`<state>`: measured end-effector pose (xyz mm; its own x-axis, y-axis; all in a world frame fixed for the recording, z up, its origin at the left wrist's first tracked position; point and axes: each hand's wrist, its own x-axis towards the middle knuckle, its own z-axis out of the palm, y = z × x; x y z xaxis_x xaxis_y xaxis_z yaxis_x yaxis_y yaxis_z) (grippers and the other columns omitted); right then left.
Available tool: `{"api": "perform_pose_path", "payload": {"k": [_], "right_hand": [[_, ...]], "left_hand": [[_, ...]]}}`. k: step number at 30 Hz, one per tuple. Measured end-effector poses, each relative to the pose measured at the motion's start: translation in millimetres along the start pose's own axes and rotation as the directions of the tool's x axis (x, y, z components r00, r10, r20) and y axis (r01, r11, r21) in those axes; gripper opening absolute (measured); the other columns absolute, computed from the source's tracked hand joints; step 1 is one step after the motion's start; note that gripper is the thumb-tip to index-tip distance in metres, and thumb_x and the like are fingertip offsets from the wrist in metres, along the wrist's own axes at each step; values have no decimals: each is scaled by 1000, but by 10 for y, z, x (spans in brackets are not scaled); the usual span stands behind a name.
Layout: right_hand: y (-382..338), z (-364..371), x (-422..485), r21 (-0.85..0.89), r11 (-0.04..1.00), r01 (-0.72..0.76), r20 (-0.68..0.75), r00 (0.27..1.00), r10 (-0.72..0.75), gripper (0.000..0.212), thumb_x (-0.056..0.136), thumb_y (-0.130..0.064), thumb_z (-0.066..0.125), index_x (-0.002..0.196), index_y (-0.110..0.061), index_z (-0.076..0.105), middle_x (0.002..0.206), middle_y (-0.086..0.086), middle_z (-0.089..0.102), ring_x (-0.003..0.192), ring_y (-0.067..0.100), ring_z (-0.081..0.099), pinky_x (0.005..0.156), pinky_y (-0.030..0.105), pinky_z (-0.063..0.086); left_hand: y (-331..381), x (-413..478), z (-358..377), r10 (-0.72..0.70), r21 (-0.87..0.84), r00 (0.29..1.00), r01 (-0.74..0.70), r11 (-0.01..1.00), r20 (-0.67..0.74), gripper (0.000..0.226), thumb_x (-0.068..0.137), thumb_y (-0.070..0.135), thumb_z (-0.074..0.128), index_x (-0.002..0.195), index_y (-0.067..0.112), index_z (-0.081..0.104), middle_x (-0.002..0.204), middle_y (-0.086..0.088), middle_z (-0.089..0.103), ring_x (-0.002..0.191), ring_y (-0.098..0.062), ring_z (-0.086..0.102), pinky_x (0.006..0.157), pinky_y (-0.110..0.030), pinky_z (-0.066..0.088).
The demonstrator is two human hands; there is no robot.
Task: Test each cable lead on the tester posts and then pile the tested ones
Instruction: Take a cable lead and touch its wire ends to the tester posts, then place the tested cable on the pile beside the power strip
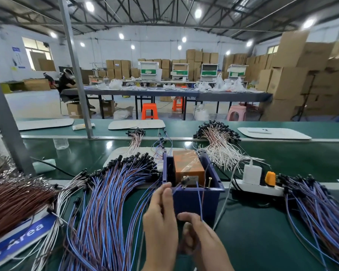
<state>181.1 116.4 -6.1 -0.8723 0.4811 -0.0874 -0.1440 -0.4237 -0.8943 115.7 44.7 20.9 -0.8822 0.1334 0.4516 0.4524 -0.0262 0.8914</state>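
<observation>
Wires (18, 202) in a brown bundle lie at the left edge of the green desk (252, 241). Just right of them, blue and brown leads (110, 196) fan out in a heap, black plugs at the far ends. Our left hand (160, 218) pinches a blue lead (184, 181) at the near left corner of the blue tester box (196, 202). Our right hand (202, 239) pinches a wire pair (199, 200) running up into the box. Whether both hands hold one lead, we cannot tell. Farther right sit a white power strip (258, 187) and another pile (321, 208) of leads.
</observation>
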Motion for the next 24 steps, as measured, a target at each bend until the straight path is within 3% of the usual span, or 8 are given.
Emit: {"api": "perform_pose_path", "payload": {"k": [2, 4, 7, 10, 13, 18, 21, 24], "right_hand": [[-69, 81, -36, -8, 999, 42, 46, 998, -42, 38, 79, -42, 57, 86, -11, 80, 58, 6, 51, 51, 16, 53, 53, 28, 48], [-181, 118, -48, -95, 991, 96, 70, 994, -89, 38, 83, -42, 52, 83, -16, 80, 67, 6, 62, 65, 18, 64, 65, 30, 55], [-443, 94, -21, -247, 942, 227, 77, 974, -214, 40, 89, -45, 45, 85, -24, 78, 89, 0, 74, 86, 18, 70, 76, 33, 59], [-804, 82, 31, -323, 901, 290, 132, 956, -260, 37, 90, -46, 46, 88, -25, 77, 92, 3, 74, 77, 22, 70, 69, 32, 60], [-1167, 46, 178, -283, 903, 323, 160, 944, -288, 33, 87, -43, 55, 93, -22, 80, 83, 6, 74, 70, 19, 70, 62, 25, 58], [-1644, -99, 842, -92, 940, 330, 22, 944, -329, 26, 87, -28, 62, 98, -11, 78, 91, 9, 78, 77, 14, 73, 64, 20, 58], [-1787, -178, 1284, -240, 908, 342, 43, 939, -342, 24, 99, -25, 55, 108, -13, 74, 96, 5, 78, 79, 12, 72, 66, 21, 58], [-1856, -257, 1690, -416, 821, 392, 100, 917, -387, 24, 104, -23, 51, 105, -21, 75, 95, 0, 78, 77, 9, 69, 64, 19, 56]], "left_hand": [[129, 151, -115, -48, -148, 998, 42, 988, -34, 33, 94, 54, 39, 112, 38, 63, 75, 22, 66, 59, 4, 56, 54, -12, 45], [272, 359, -272, -55, -229, 998, 59, 972, 23, 35, 95, 49, 41, 113, 28, 63, 65, 15, 58, 53, 1, 48, 49, -12, 41], [462, 732, -530, -29, -184, 989, 56, 981, 148, 36, 92, 43, 47, 116, 21, 63, 72, 5, 65, 63, -5, 57, 60, -15, 49], [617, 1105, -720, -81, -200, 968, 130, 971, 239, 39, 84, 38, 55, 116, 19, 66, 85, 4, 74, 76, -9, 60, 68, -23, 52], [705, 1460, -762, -153, -320, 960, 225, 921, 234, 21, 94, 24, 54, 109, 15, 65, 88, 2, 76, 83, -12, 62, 74, -30, 49], [610, 2035, -485, -264, -519, 948, 320, 793, 180, 9, 99, 13, 55, 102, 11, 63, 93, -5, 72, 86, -16, 68, 75, -30, 60], [464, 2414, -136, -309, -543, 945, 317, 778, 109, 7, 101, 11, 56, 97, 8, 61, 85, -6, 67, 76, -14, 68, 70, -25, 62], [306, 2879, 225, -326, -469, 943, 320, 823, 73, 16, 102, 13, 56, 88, 10, 60, 77, -3, 61, 68, -12, 61, 62, -21, 59]]}}
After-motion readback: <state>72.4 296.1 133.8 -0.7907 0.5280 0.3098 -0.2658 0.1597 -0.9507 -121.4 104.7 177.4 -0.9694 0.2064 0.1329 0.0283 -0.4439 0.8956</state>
